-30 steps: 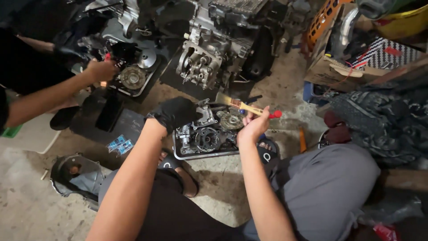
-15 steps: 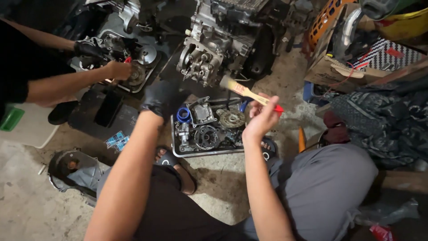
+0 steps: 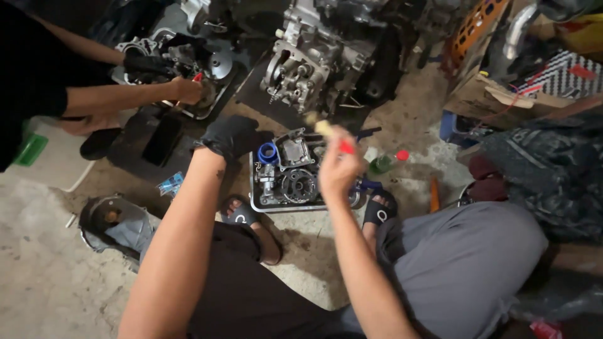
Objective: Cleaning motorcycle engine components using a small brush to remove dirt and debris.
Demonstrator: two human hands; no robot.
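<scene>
Top centre of the frame: big grey engine block on the dirt floor, with a metal tray of engine parts just below it at centre. Just left of the tray, black-gloved left hand, loosely curled, grip on nothing visible. Centre, above the tray, right hand, grip pinched around a blurred brush with red handle; upper left, another person's hand on a second engine.

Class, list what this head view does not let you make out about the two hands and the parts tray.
- Brush in the right hand: motion-blurred, bristles unclear.
- Left hand: black glove hides the fingers; any contact with the tray is unclear.
- Tray's right side: hidden behind the right hand.
</scene>
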